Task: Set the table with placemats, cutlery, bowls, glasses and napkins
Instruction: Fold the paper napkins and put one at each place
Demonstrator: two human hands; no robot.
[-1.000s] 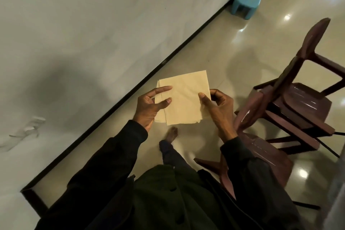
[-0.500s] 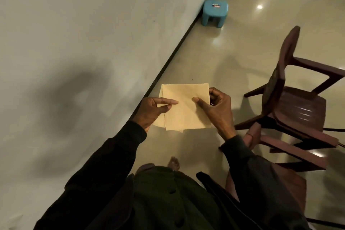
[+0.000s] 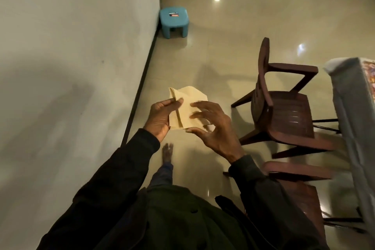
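Beige napkin [image 3: 188,105]: folded paper with one fold ridge running top to bottom near its left side. It was held in the air at frame centre, over the floor and not on the table.
Left hand [image 3: 159,116]: gripped the napkin's left edge, thumb on the front face, fingers behind the sheet.
Right hand [image 3: 216,130]: fingers were spread and nearly straight over the napkin's right half, thumb tip at its bottom edge. Not clenched. Motion blur, so couldn't tell whether the fingers actually touched the paper.
Sleeves [image 3: 125,168]: dark, on both arms, coming in from the bottom of the frame.
Table [image 3: 353,107]: at the right edge of the frame, with grey cloth hanging down its side and a patterned top barely visible at far right. Well apart from the napkin.
Brown plastic armchair [image 3: 284,115]: centre right, upright, just beside the table.
Second chair [image 3: 300,193]: lower right, same brown, partly hidden behind the right sleeve.
Blue stool [image 3: 173,20]: upper centre, on the floor against the wall, sticker on its top.
Wall [image 3: 71,57]: pale, filled the left half, with a black skirting strip [image 3: 145,79] along its base.
Floor [image 3: 213,57]: glossy pale tile with lamp reflections.
Bare foot [image 3: 168,151]: on the floor, below the hands in frame.
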